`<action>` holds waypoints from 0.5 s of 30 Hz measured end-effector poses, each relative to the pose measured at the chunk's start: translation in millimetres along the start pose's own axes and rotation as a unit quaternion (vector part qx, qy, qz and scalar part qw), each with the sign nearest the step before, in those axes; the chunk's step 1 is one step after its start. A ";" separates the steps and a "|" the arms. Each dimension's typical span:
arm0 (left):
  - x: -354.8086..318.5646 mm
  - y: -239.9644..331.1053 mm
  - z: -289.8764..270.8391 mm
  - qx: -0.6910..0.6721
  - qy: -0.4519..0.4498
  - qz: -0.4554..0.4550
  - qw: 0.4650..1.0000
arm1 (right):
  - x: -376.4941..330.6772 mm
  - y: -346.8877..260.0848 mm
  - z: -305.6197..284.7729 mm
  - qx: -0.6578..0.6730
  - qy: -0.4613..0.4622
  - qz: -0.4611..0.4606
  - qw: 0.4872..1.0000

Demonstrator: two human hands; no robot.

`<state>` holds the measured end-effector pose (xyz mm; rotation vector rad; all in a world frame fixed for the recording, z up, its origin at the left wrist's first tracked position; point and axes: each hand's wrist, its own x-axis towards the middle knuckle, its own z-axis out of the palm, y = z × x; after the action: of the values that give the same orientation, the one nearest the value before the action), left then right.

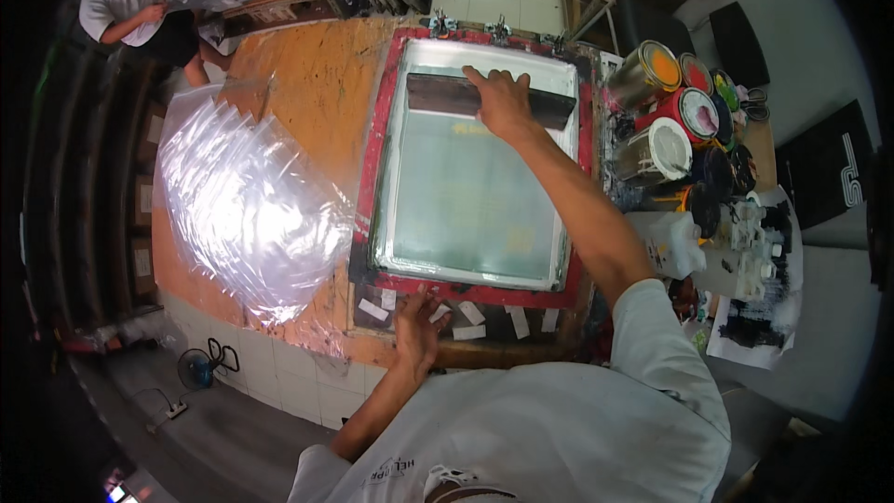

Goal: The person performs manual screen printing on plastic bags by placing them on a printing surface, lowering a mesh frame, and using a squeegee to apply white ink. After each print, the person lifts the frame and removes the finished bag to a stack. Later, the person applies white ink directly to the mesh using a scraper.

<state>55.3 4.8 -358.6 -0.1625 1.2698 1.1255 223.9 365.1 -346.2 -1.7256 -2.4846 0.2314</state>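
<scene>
A red-framed printing screen (377, 144) lies flat on the orange worktable (312, 84), its mesh pale green. My right hand (500, 101) reaches to the far end of the screen and grips a dark wide squeegee (442, 93) lying across the mesh. My left hand (417, 326) presses flat on the table at the near edge of the frame, fingers spread, beside several white tape strips (470, 314).
A fanned stack of clear plastic sheets (247, 200) lies left of the screen. Open ink cans (663, 70) and bottles (666, 242) crowd the right side. Another person (130, 9) handles a clear sheet at the far left. A small fan (196, 370) sits on the floor.
</scene>
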 end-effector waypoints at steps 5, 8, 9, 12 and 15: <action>-8.3 9.7 3.5 -0.031 0.003 0.015 0.999 | -110.1 -50.8 -27.4 0.078 -0.045 -0.033 0.995; -20.0 25.3 7.8 -0.028 -0.040 0.031 0.998 | -192.2 -91.3 -52.6 0.094 -0.021 -0.044 0.994; -26.0 32.3 11.8 -0.030 -0.060 0.042 0.997 | -212.2 -102.1 -58.4 0.090 -0.003 -0.048 0.995; -37.0 47.9 21.6 -0.043 -0.128 0.086 0.987 | -243.4 -129.1 -80.7 0.011 0.081 -0.026 0.996; -57.2 78.3 45.6 -0.057 -0.196 0.139 0.969 | -241.6 -141.1 -115.3 -0.010 0.158 -0.034 0.987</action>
<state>35.2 40.5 -259.6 0.1538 0.8921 1.3923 198.5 97.6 -207.1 -1.5419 -2.3138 -0.0683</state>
